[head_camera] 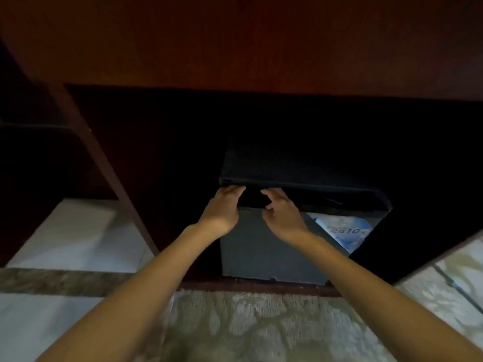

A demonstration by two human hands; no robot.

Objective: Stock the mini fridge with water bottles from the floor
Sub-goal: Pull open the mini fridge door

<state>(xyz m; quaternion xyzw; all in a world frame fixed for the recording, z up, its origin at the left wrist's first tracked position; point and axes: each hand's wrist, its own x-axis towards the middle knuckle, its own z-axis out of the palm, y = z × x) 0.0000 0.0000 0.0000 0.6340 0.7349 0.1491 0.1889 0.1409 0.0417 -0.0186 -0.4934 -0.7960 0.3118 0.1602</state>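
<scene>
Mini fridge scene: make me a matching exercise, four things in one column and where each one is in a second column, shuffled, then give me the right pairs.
Things:
1. left hand
2. right hand
3. blue and white package
4. mini fridge

Places:
A. showing at the right of the fridge door
B. inside the dark wooden cabinet, at floor level
C. at the top left corner of the fridge door
D. on the door's top edge, nearer the middle

Pairs: 1-C, 2-D, 3-A, 4-B
</scene>
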